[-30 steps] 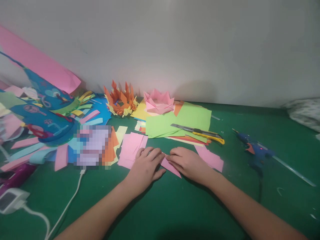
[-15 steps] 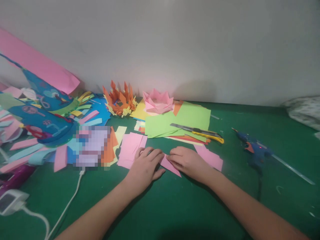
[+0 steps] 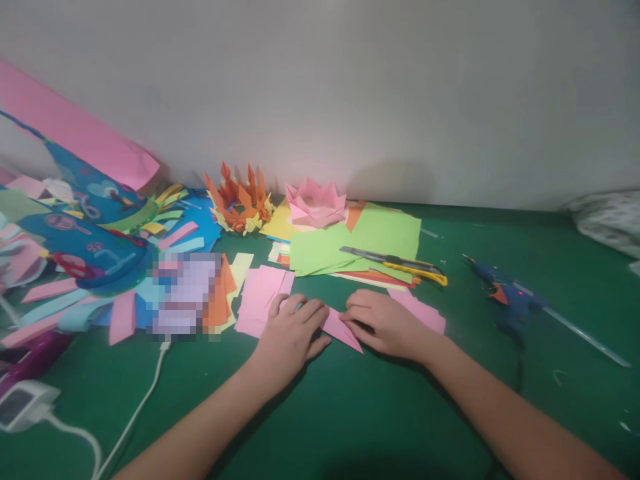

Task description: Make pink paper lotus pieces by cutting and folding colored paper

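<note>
A folded piece of pink paper (image 3: 345,331) lies on the green table, its pointed corner toward me on the right. My left hand (image 3: 295,327) rests over its left part, fingers spread and thumb apart, pressing it down. From the right, my right hand (image 3: 383,321) touches the fold with its thumb and fingertips drawn together. A stack of pink paper sheets (image 3: 257,303) sits just beyond my left hand. More pink paper pieces (image 3: 425,315) lie partly hidden behind my right hand.
A yellow utility knife (image 3: 400,263) lies on green paper sheets (image 3: 320,247). A blue glue gun (image 3: 515,297) with a clear stick is at right. Behind stand an orange paper crown (image 3: 243,207) and a pink one (image 3: 316,203). Decorated blue party hats (image 3: 100,250) and a white cable (image 3: 143,393) are left.
My right hand has shifted slightly right along the fold, its wrist moving a little as well. The left hand and the folded paper look nearly unmoved.
</note>
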